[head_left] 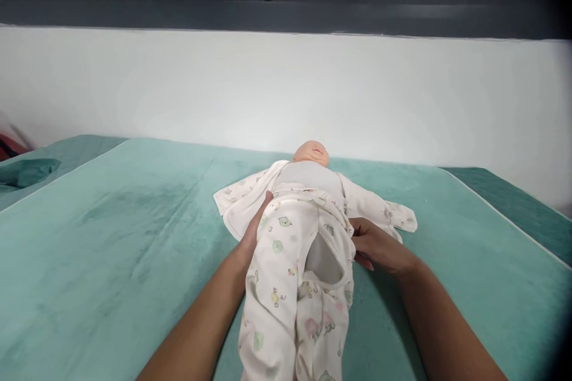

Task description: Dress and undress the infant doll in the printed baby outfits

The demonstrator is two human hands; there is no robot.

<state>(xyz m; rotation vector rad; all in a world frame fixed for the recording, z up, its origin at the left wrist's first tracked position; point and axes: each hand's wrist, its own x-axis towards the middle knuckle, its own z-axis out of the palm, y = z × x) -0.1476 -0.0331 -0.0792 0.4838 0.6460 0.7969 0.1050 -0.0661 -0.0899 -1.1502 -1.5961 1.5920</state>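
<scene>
A baby doll (311, 153) lies on its back, head toward the wall, with a plain grey torso. It wears white baby pants (277, 262) printed with small animals, and an oval opening at the crotch shows grey beneath. A white printed baby jacket (375, 205) is spread open under it, sleeves out to both sides. My left hand (254, 229) is closed around the left side of the pants, its thumb by the waistband and its other fingers hidden. My right hand (378, 245) pinches the right side of the pants below the waistband.
A green plush cover (134, 238) lies under the doll. Beyond it stands a white wall (223, 83) below a dark window frame (179, 9) with metal bars. At the far left edge is a red item (9, 146), partly cut off.
</scene>
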